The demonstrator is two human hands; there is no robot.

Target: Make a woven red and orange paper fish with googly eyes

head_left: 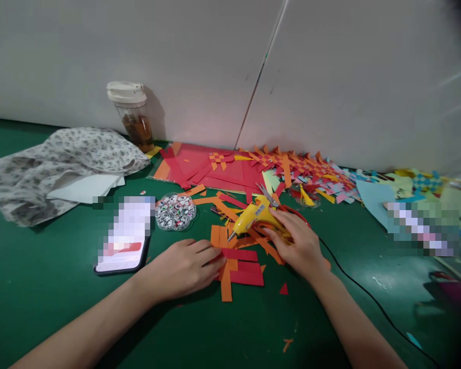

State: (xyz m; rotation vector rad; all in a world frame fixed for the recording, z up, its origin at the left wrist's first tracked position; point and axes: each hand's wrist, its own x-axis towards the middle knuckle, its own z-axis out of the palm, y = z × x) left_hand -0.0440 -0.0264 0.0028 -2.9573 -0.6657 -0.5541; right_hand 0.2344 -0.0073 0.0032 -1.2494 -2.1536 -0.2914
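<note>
The left hand (194, 269) sets its bunched fingers on the left side of the red-and-orange paper weave (242, 268); whether they pinch it or only press, I cannot tell. The weave lies on the desk (200, 335), well in from the back edge. The right hand (295, 240) is wrapped around the yellow glue gun (249, 218), its nozzle aimed at the weave's far orange strips. Scissors (268, 196) lie just behind the gun. A phone (127, 236) and a clear case (175, 211) lie beyond the left hand; a cup (134, 117) stands at the desk's back edge.
</note>
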